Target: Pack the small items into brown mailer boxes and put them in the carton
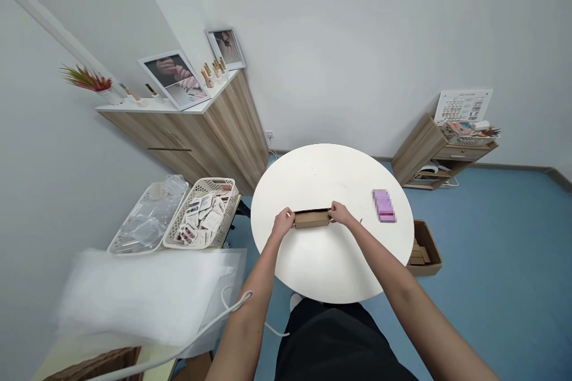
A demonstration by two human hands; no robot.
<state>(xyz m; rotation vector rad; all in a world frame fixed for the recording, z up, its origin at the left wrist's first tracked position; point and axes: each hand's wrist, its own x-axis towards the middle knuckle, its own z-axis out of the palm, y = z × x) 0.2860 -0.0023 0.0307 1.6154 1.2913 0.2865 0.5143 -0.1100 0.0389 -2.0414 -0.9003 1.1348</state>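
Note:
A small brown cardboard box point(311, 218) with a dark open top lies near the middle of the round white table point(330, 262). My left hand point(283, 224) grips its left end with curled fingers. Its right end is held by my right hand point(342, 214), fingers closed on it. A pink-purple flat object point(384, 205) lies on the table to the right, apart from both hands.
Two white plastic baskets stand at the left, one point(206, 221) full of small packets, one point(147, 217) with clear bags. A wooden cabinet point(214, 125) with pictures lines the wall. A cardboard carton point(424, 249) sits on the blue floor right of the table. A low shelf point(440, 152) stands far right.

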